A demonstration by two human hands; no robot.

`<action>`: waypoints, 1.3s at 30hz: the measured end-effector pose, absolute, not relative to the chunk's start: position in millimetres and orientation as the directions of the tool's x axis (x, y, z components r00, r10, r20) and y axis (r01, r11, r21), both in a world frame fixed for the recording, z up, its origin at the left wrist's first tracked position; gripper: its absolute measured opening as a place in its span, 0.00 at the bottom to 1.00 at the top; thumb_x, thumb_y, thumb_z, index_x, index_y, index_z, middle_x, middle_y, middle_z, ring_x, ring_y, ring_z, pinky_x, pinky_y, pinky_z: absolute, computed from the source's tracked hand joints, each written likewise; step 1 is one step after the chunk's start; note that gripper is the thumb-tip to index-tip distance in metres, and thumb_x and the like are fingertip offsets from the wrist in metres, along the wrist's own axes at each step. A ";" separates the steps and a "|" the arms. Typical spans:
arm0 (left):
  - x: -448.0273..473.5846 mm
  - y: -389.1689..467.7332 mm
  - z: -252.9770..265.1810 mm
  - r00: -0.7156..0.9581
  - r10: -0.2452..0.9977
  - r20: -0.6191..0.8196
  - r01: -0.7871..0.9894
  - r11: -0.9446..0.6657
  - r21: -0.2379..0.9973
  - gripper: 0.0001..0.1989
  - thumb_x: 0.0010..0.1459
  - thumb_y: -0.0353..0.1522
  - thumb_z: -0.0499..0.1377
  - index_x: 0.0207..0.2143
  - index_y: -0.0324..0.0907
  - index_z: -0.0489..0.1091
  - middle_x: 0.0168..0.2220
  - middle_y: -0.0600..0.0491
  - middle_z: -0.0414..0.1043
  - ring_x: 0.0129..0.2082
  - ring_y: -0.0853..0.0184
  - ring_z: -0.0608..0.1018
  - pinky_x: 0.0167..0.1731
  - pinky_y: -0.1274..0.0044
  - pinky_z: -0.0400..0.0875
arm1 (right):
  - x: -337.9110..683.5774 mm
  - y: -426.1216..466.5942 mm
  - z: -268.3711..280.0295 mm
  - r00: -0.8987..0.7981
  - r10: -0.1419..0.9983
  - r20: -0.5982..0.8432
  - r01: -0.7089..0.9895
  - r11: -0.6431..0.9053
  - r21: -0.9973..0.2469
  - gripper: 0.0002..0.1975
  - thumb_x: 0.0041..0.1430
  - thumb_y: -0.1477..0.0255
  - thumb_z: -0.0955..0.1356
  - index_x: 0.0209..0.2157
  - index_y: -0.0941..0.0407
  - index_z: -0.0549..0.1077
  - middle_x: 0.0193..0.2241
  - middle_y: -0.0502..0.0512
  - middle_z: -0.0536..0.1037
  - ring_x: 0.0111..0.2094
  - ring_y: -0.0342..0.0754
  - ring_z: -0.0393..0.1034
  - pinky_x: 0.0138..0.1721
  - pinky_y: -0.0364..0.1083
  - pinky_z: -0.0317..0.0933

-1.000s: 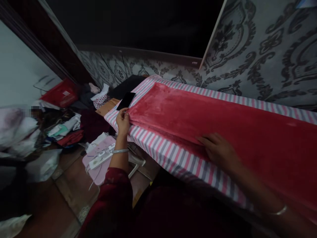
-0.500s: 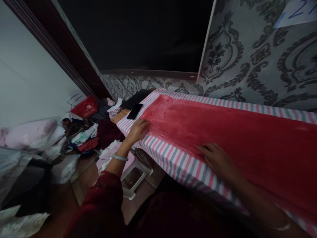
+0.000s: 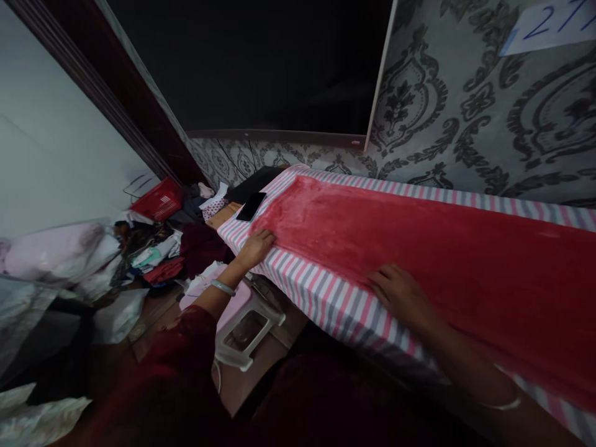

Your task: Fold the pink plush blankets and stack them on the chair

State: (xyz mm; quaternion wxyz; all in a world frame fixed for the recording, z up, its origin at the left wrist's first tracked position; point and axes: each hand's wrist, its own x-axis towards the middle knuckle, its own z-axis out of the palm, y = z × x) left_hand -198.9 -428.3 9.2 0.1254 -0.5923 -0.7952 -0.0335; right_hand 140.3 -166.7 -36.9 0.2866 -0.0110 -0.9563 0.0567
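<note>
A long red plush cloth [image 3: 419, 248] lies spread over a pink, grey and white striped cover [image 3: 321, 288]. At the cloth's near left corner is my left hand [image 3: 257, 248], its fingers curled down and closed on the edge. My right hand [image 3: 395, 292] rests palm down on the near edge farther right, fingers stretched out and slightly apart on the fabric. Its thumb side is partly hidden. A black phone [image 3: 252, 207] sits on the striped cover just beyond my left hand.
A large dark television screen [image 3: 279, 68] hangs on the patterned wall behind. Below left stands a pink and white plastic stool [image 3: 242, 316]. Piled clothes [image 3: 161, 257], a red basket [image 3: 158, 198] and plastic-wrapped bundles [image 3: 60, 251] fill the left side.
The view has shifted slightly. Near the left corner the red cloth's edge looks straighter, and my right hand's fingers have drawn in a little at the near edge.
</note>
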 end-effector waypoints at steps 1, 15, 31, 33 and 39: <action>-198.1 -430.6 10.0 -0.264 0.936 0.232 0.954 0.290 -0.082 0.12 0.66 0.28 0.52 0.43 0.39 0.76 0.43 0.44 0.77 0.44 0.57 0.76 0.48 0.64 0.73 | 140.4 -167.2 -37.0 -0.847 0.056 0.529 -0.012 0.992 -0.124 0.13 0.69 0.75 0.63 0.37 0.54 0.80 0.31 0.58 0.75 0.34 0.52 0.68 0.37 0.50 0.65; -172.3 -343.1 28.9 -0.423 0.877 0.227 0.903 0.427 0.034 0.34 0.68 0.43 0.51 0.72 0.41 0.54 0.75 0.43 0.47 0.74 0.49 0.50 0.70 0.52 0.47 | 226.2 -144.6 -11.3 -0.816 0.370 0.445 0.357 0.927 -0.116 0.26 0.71 0.61 0.61 0.67 0.50 0.66 0.63 0.62 0.71 0.64 0.62 0.63 0.61 0.62 0.60; -147.3 -334.2 21.5 -0.463 0.829 0.312 0.885 0.450 0.118 0.27 0.70 0.42 0.48 0.64 0.39 0.68 0.66 0.39 0.66 0.68 0.48 0.65 0.66 0.53 0.58 | 304.6 -129.2 -37.8 -0.723 0.530 0.444 0.466 0.848 -0.253 0.23 0.70 0.62 0.61 0.62 0.52 0.72 0.59 0.62 0.75 0.60 0.60 0.69 0.58 0.62 0.62; -115.6 -324.4 20.0 -0.262 0.887 0.380 0.964 0.227 0.137 0.24 0.70 0.42 0.50 0.60 0.40 0.71 0.61 0.41 0.72 0.62 0.51 0.71 0.63 0.57 0.64 | 324.4 -125.7 -32.1 -0.687 0.563 0.459 0.490 0.826 -0.280 0.21 0.69 0.63 0.63 0.57 0.53 0.76 0.53 0.63 0.79 0.53 0.60 0.73 0.55 0.61 0.65; 3.9 -285.2 5.7 0.278 0.888 0.367 0.934 -0.339 0.113 0.20 0.69 0.38 0.54 0.59 0.42 0.71 0.58 0.41 0.73 0.58 0.52 0.74 0.59 0.58 0.69 | 373.0 -121.7 -26.4 -0.622 0.657 0.427 0.635 0.742 -0.217 0.20 0.64 0.69 0.64 0.55 0.54 0.78 0.50 0.63 0.79 0.50 0.61 0.71 0.52 0.60 0.64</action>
